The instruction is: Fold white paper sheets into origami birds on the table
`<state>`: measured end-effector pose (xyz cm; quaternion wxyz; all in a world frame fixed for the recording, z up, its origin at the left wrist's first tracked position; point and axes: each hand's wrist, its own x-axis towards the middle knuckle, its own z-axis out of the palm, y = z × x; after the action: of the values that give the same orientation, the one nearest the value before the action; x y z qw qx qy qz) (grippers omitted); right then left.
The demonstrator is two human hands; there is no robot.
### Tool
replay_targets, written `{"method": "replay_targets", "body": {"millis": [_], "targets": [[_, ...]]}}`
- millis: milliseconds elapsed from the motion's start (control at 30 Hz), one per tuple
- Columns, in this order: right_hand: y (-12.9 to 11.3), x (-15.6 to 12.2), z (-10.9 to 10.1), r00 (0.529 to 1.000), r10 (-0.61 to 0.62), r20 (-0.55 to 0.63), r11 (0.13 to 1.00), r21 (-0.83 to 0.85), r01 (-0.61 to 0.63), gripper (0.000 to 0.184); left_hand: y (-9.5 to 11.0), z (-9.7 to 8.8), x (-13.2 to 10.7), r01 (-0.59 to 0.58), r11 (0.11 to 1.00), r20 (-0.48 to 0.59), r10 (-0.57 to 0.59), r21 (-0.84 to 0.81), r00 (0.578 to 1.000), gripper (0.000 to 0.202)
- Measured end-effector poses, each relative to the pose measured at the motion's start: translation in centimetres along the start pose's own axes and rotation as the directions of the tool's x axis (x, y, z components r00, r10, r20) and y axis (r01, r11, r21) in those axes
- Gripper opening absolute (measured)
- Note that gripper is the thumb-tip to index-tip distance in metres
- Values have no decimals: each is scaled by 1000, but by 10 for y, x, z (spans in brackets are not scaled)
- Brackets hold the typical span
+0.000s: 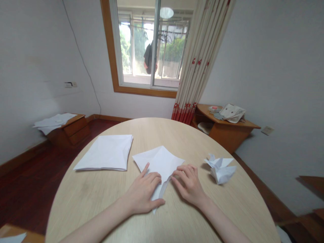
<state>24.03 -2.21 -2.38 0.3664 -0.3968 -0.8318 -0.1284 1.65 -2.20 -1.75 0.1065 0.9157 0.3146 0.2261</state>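
Note:
A partly folded sheet of white paper (163, 158) lies on the round wooden table in front of me, its narrow point toward me. My left hand (144, 190) rests on its left side with the fingers spread, pressing it down. At the paper's right edge, my right hand (188, 184) has thumb and fingers closed on a lifted flap. The part of the paper under my left palm is hidden. Right of my hands stands a folded white paper figure (221, 168), which neither hand touches.
A stack of white paper (106, 152) lies on the left of the table (177, 222). Behind it on the floor is a low wooden cabinet (76, 130) with papers on top. A corner cabinet (227, 131) holding a cloth bag stands beyond the table's right side, near the curtain (199, 64).

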Motion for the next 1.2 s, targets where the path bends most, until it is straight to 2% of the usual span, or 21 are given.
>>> {"method": "replay_targets", "body": {"millis": [133,333,667,833,967,1067,1200], "targets": [[4,-1,-1,1000,-25,-14,1000,-3,25,14,1,-1,-1,-27,1000,65,27,-8,997,39],[10,0,-3,992,-36,117,999,-20,38,12,-1,1,-2,-74,997,90,75,-19,993,41],[17,3,-6,978,-44,204,996,79,28,16,-2,2,-3,-70,997,158,73,-24,985,43],[28,0,-3,957,-21,288,993,116,-13,27,-5,4,-3,-101,994,127,104,-27,986,66],[34,-2,0,952,2,305,990,136,-45,35,-6,3,-3,-149,988,91,152,-36,984,79],[36,-3,2,954,22,300,985,158,-72,34,-6,0,-3,-161,987,70,161,-13,984,75],[34,-3,4,948,62,312,977,177,-122,33,-7,1,-2,-141,987,23,140,70,990,50]]}}
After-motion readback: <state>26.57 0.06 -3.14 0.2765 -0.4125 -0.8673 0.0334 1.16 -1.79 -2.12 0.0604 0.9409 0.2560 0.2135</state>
